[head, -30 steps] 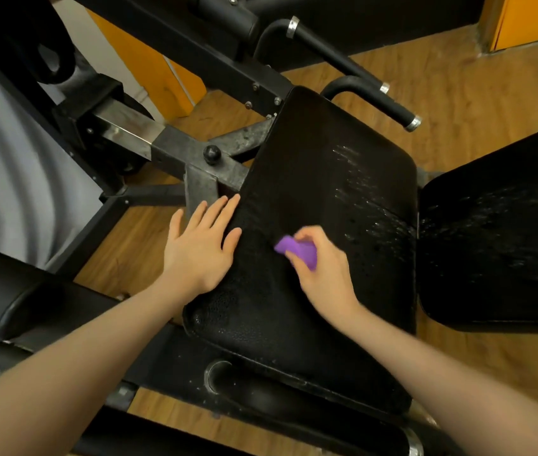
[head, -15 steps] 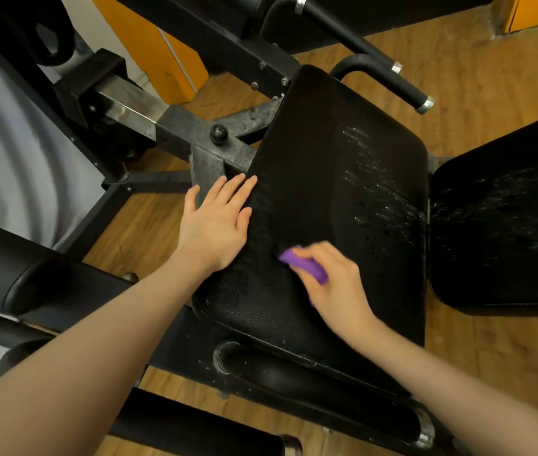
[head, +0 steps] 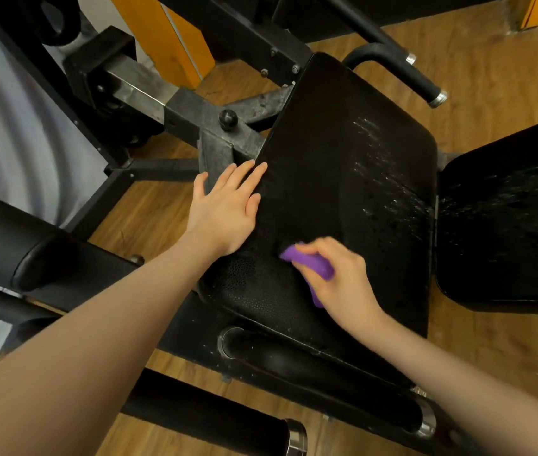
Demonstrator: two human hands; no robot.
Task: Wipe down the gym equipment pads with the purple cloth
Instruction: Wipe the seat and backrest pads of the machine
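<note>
Purple cloth [head: 310, 263] bunched in right hand's [head: 340, 278] curled fingers, pressing on seat pad [head: 343, 153] frame centre; left hand [head: 225, 209] lying flat, fingers straight, on pad's left edge.

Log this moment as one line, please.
right hand: grips purple cloth on seat pad | left hand: flat on pad edge | droplets remain right side

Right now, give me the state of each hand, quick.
Left hand: open, fingers straight, resting flat on the edge of the seat pad.
Right hand: closed around the purple cloth, which is against the pad.
</note>
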